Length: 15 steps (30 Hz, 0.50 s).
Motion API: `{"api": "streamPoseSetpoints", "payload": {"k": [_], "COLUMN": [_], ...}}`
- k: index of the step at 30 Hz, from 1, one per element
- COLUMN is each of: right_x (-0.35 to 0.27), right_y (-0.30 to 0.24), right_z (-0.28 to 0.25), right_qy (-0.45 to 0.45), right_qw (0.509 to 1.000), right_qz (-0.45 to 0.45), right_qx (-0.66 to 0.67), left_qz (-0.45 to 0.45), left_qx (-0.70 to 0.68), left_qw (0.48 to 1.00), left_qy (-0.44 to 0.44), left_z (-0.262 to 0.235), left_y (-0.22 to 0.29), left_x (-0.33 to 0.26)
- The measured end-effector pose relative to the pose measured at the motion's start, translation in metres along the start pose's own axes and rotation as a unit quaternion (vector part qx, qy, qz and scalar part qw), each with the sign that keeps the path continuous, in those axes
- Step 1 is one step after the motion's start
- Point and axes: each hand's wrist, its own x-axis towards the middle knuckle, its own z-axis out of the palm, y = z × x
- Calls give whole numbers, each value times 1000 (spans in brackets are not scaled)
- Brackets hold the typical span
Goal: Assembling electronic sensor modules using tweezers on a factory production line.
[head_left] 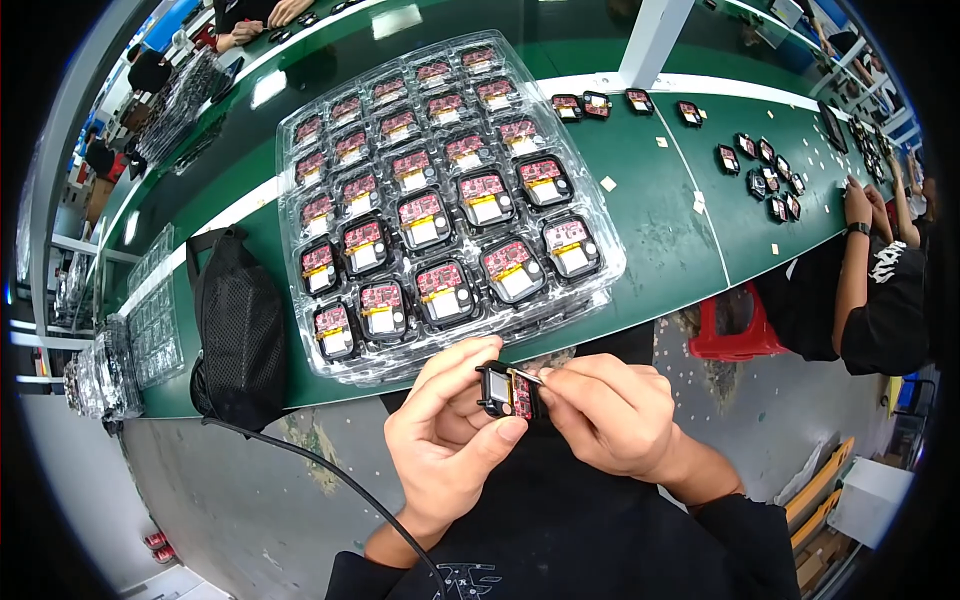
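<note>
Between the thumb and fingers of my left hand (448, 440) is a small black-cased electronic unit (508, 393), tilted up. Its open face shows a red circuit board and a pale grey block. My right hand (612, 412) pinches a thin metal tool (527, 376), its tip at the unit's upper edge; the fingers cover most of the tool, so its exact kind is unclear. Just beyond both hands lies a stack of clear plastic trays (600, 290). Similar units, such as this one (442, 292), sit in rows in the top tray, with yellow strips across their boards.
The trays lie on a green worktable (650, 235). A black mesh bag (238, 330) is at their left, with a black cable (330, 465) running toward me. Loose units (767, 180) and paper bits lie to the right. A co-worker's arm (857, 240) and a red stool (735, 325) are beyond.
</note>
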Motion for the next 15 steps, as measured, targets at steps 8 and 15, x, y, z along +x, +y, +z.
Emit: {"api": "streamPoseSetpoints", "payload": {"k": [8, 15], "right_x": [-1, 1], "right_y": [-5, 6], "right_z": [1, 4], "right_qy": [2, 20], "right_qw": [999, 999], "right_qz": [28, -36], "right_qx": [22, 11], "left_qz": [2, -3], "left_qx": [-4, -36], "left_qw": [1000, 999], "left_qy": [-12, -5], "left_z": [-1, 0], "left_y": [3, -1], "left_x": [-2, -4]}}
